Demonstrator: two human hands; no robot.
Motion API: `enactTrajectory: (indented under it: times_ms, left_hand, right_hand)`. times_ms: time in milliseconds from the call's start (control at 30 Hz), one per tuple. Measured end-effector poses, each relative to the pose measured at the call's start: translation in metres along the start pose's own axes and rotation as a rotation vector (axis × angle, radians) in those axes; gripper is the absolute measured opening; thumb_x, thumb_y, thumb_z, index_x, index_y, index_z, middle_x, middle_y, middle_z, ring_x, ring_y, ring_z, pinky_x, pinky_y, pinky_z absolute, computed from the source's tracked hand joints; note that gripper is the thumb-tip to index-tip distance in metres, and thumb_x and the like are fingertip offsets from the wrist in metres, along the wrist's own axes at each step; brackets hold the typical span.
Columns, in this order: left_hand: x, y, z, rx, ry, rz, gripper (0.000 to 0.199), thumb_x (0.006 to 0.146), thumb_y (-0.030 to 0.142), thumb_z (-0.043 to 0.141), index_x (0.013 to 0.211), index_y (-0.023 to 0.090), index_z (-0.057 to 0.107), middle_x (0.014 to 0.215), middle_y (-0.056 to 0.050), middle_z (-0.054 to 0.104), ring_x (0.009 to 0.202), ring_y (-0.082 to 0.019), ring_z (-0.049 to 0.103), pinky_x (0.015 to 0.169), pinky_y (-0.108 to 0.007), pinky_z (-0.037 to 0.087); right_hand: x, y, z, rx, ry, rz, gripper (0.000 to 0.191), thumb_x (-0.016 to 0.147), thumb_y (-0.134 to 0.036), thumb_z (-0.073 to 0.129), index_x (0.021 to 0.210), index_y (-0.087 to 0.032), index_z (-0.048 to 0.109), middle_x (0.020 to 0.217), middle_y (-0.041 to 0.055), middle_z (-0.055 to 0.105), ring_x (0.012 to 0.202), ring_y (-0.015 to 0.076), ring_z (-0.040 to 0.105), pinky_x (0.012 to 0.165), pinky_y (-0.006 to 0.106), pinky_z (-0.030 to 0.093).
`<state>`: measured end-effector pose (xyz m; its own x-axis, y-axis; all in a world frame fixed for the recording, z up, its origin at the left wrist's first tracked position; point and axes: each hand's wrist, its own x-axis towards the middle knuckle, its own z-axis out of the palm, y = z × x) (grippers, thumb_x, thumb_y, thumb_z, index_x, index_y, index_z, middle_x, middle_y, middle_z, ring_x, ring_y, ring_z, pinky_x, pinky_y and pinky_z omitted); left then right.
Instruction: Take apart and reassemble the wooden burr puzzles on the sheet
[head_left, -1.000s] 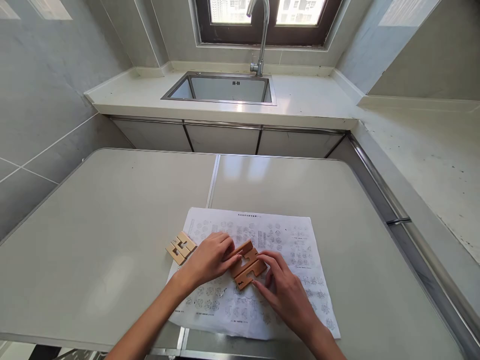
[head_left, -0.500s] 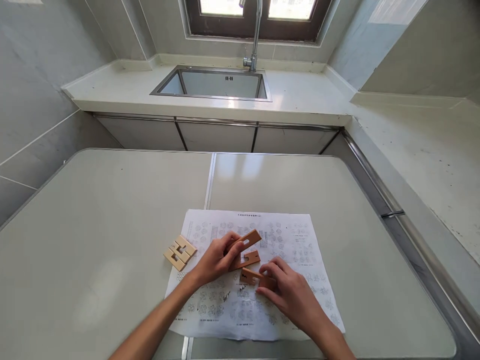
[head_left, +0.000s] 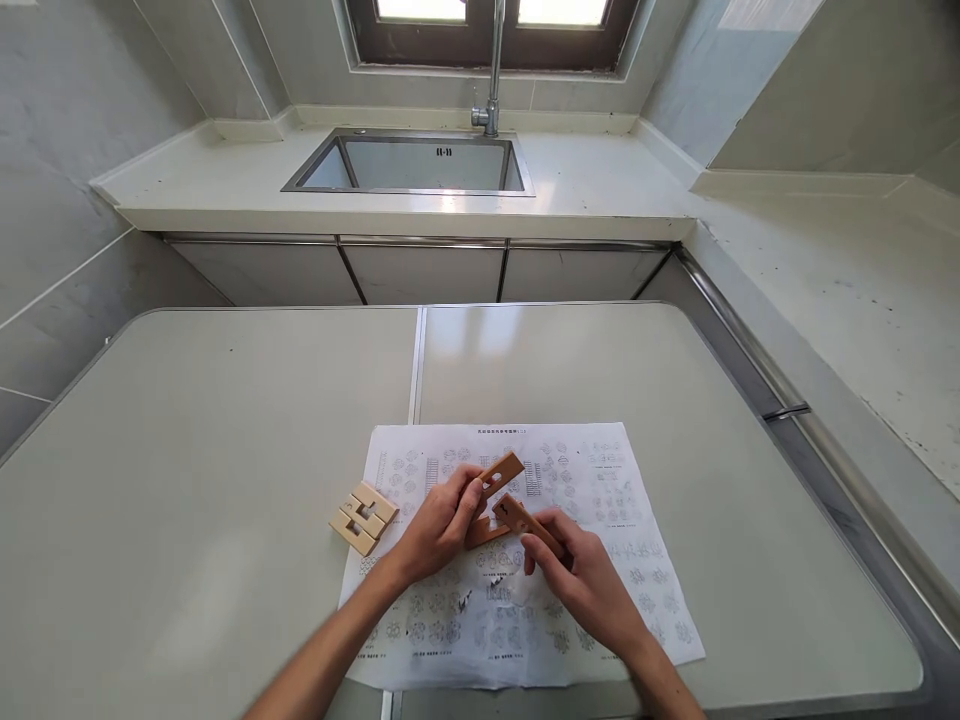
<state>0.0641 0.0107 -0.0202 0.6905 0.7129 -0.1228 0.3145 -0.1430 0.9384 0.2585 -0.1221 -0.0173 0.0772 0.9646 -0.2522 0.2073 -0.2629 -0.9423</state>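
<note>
My left hand (head_left: 448, 522) is closed around the lower end of a brown wooden puzzle piece (head_left: 501, 474), a flat bar with a hole cut in it. In my right hand (head_left: 583, 568) is a second brown notched wooden bar (head_left: 517, 516), pinched by its near end and pointing up to the left. Between the hands, a third brown wooden piece (head_left: 487, 533) lies over the paper, partly hidden behind the second bar. Left of my left hand, a group of pale wooden pieces (head_left: 364, 518) sits fitted together at the paper's left edge.
The printed sheet (head_left: 600, 620) with rows of small diagrams lies on the folding table (head_left: 187, 450), across its metal seam. Small torn spots mark the paper. Beyond the table are a counter (head_left: 592, 180) with a steel sink (head_left: 412, 193) and a faucet (head_left: 492, 105).
My right hand has lifted its wooden bar off the paper and tilted it up toward the piece in my left hand. The camera view has shifted slightly.
</note>
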Motion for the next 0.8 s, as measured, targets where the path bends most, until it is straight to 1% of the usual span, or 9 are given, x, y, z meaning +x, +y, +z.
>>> enactTrajectory:
  times_ms: [100, 233, 400, 500, 633, 800]
  left_hand:
    - [0.000, 0.003, 0.000, 0.034, -0.012, 0.007, 0.037, 0.112, 0.046, 0.031, 0.121, 0.021, 0.056, 0.075, 0.003, 0.057, 0.066, -0.016, 0.054, 0.064, -0.027, 0.042]
    - [0.001, 0.007, 0.001, 0.077, -0.018, 0.014, 0.037, 0.112, 0.045, 0.030, 0.122, 0.021, 0.057, 0.076, 0.002, 0.061, 0.069, -0.017, 0.059, 0.064, -0.027, 0.043]
    - [0.000, 0.011, 0.004, 0.143, -0.048, 0.042, 0.033, 0.111, 0.040, 0.036, 0.126, 0.021, 0.059, 0.080, 0.001, 0.068, 0.067, -0.017, 0.062, 0.067, -0.028, 0.045]
    - [0.000, 0.012, 0.005, 0.188, -0.056, 0.081, 0.032, 0.112, 0.037, 0.036, 0.129, 0.021, 0.058, 0.083, 0.000, 0.071, 0.067, -0.017, 0.064, 0.066, -0.027, 0.046]
    - [0.000, 0.008, 0.005, 0.200, -0.039, 0.130, 0.032, 0.112, 0.036, 0.036, 0.131, 0.022, 0.057, 0.086, -0.001, 0.073, 0.066, -0.016, 0.066, 0.064, -0.026, 0.048]
    - [-0.001, 0.005, 0.006, 0.201, -0.036, 0.157, 0.031, 0.112, 0.035, 0.038, 0.135, 0.022, 0.056, 0.096, -0.004, 0.077, 0.072, -0.016, 0.070, 0.067, -0.026, 0.053]
  right_hand:
    - [0.002, 0.003, 0.007, 0.074, 0.055, -0.023, 0.032, 0.107, -0.052, 0.054, 0.102, -0.021, 0.062, 0.072, -0.0008, 0.067, 0.056, 0.0133, 0.049, 0.052, 0.025, 0.038]
    - [0.005, 0.009, 0.012, 0.037, 0.120, -0.061, 0.031, 0.107, -0.052, 0.054, 0.102, -0.022, 0.061, 0.069, -0.0014, 0.065, 0.056, 0.0150, 0.052, 0.053, 0.025, 0.041]
    - [0.006, 0.014, 0.013, 0.006, 0.196, -0.120, 0.026, 0.106, -0.047, 0.055, 0.101, -0.022, 0.062, 0.068, -0.0022, 0.063, 0.055, 0.0150, 0.054, 0.053, 0.025, 0.044]
    - [0.006, 0.012, 0.014, 0.004, 0.205, -0.132, 0.024, 0.107, -0.045, 0.055, 0.101, -0.022, 0.062, 0.068, -0.0026, 0.062, 0.052, 0.0141, 0.051, 0.051, 0.025, 0.041]
    - [0.007, 0.012, 0.015, 0.002, 0.207, -0.135, 0.024, 0.107, -0.044, 0.053, 0.104, -0.022, 0.061, 0.068, -0.0029, 0.061, 0.053, 0.0146, 0.051, 0.052, 0.025, 0.041]
    - [0.007, 0.012, 0.016, -0.017, 0.182, -0.112, 0.026, 0.108, -0.046, 0.051, 0.106, -0.022, 0.062, 0.066, -0.0043, 0.054, 0.053, 0.0150, 0.046, 0.052, 0.026, 0.038]
